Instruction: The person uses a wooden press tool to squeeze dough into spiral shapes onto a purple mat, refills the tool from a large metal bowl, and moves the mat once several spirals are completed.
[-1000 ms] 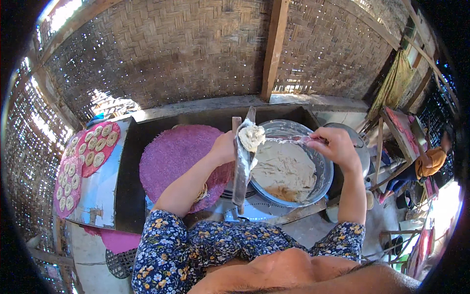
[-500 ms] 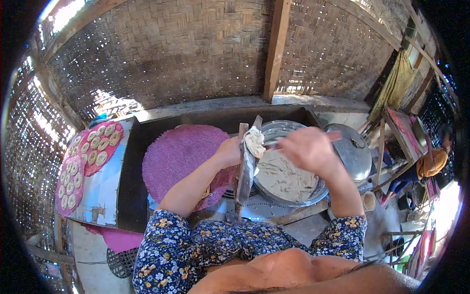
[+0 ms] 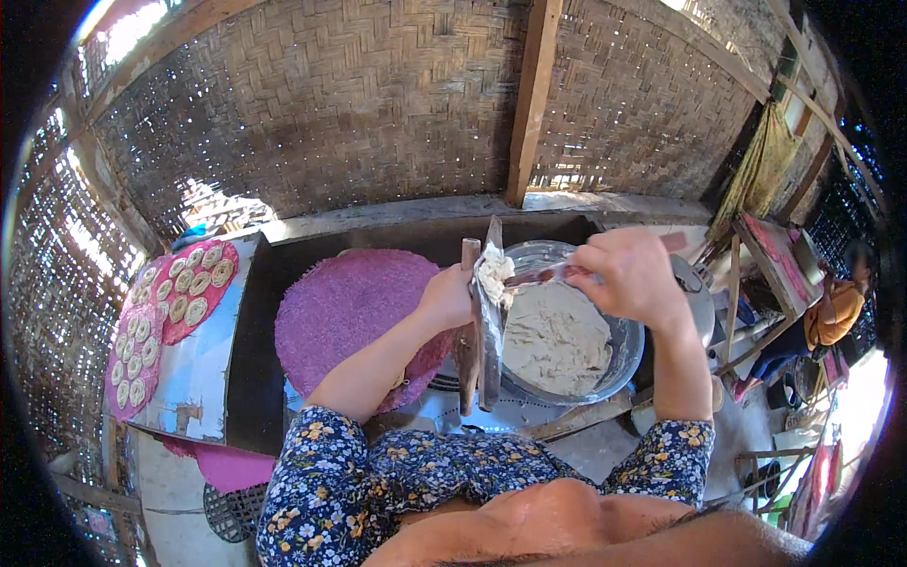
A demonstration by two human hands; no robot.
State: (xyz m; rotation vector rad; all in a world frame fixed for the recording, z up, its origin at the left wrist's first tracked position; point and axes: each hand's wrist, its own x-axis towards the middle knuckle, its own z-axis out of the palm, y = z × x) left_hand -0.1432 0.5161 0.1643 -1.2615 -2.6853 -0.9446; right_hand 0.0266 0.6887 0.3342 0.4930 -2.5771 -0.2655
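Observation:
My left hand (image 3: 444, 298) is closed around a wooden press-like tool (image 3: 489, 364) made of two long bars, held over the basin's left edge. A lump of pale dough (image 3: 492, 277) sits on its upper part. In my right hand (image 3: 628, 274) is a flat, reddish-brown spatula (image 3: 543, 276), its tip touching the dough lump. Below the right hand stands a wide metal basin (image 3: 631, 364) of soft, sticky dough (image 3: 556, 342). Left of the tool lies a round purple woven mat (image 3: 350, 321), partly covered by my left forearm.
At the far left, pink mats hold several coiled dough rounds (image 3: 196, 310) on a blue-white board (image 3: 200, 364). A domed metal lid (image 3: 697, 300) rests right of the basin. Another person (image 3: 831, 317) is at the far right. A woven wall and wooden post (image 3: 532, 113) stand behind.
My right hand has moved up and slightly right with the spatula, whose tip stays at the dough. The wooden tool has turned a little, so both bars show more clearly at the lower end.

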